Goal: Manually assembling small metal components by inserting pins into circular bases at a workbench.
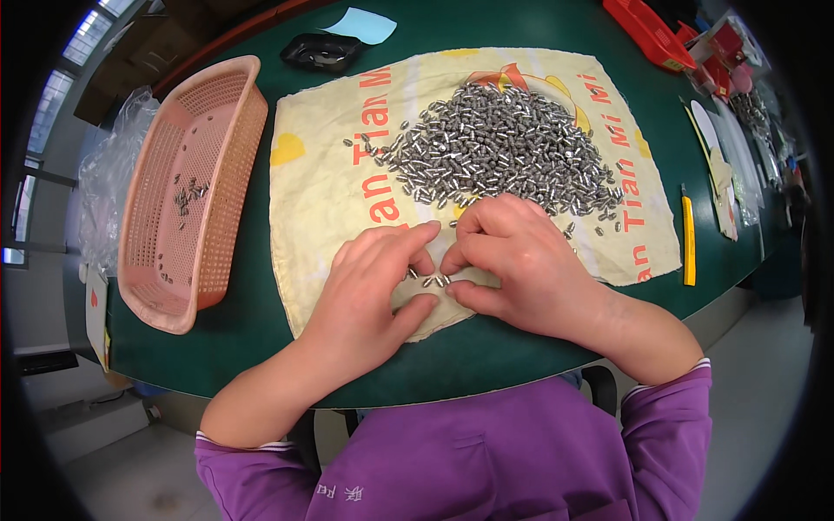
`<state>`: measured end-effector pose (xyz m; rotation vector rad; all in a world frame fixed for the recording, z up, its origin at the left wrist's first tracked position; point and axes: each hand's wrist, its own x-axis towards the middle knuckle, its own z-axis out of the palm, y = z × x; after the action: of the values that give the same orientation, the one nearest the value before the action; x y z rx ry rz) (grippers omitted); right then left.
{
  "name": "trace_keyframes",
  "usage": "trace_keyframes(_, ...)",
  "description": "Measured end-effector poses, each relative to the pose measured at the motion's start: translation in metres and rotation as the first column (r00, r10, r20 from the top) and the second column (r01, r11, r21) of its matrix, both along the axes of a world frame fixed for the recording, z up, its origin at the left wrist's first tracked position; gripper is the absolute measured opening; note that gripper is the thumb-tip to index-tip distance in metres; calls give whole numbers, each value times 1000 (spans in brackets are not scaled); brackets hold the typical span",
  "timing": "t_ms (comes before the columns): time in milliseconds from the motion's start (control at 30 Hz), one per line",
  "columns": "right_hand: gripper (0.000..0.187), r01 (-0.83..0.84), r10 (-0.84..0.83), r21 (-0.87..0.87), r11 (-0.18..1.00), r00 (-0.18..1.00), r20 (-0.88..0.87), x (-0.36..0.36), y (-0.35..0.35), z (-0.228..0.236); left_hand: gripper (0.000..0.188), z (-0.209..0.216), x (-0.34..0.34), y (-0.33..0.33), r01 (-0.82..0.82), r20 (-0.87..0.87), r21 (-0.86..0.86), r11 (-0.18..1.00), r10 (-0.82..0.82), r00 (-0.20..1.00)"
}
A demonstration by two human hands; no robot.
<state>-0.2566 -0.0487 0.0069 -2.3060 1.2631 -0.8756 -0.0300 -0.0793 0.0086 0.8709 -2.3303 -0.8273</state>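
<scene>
Both the left hand (369,276) and right hand (521,256) are half-curled, thumbs apart from forefingers, around a few small metal pieces (431,281). Honestly can't tell if either's pinching one, and the palms are hidden. My worry: a thumb nudges those bits off the near edge of the cloth (317,208). The big pile (512,148) sits just past the right knuckles, so one bump could mix strays in. Way left of the fingers, the pink basket (230,195) has more, too small to make out.

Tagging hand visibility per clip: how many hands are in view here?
2: the left hand and the right hand, side by side over the near part of the yellow cloth, some metal pieces between them. No third hand shows.
</scene>
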Motion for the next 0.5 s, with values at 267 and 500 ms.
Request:
trace_keyframes(267, 19, 16, -16, 8, 1000, 1000, 11, -5, 0, 3, 66, 2, 8, -4, 44, 76, -11, 999, -43, 996)
trace_keyframes(500, 14, -19, 19, 19, 1000, 1000, 21, -2, 1, 2, 70, 6, 7, -1, -7, 84, 14, 1000, 6, 996)
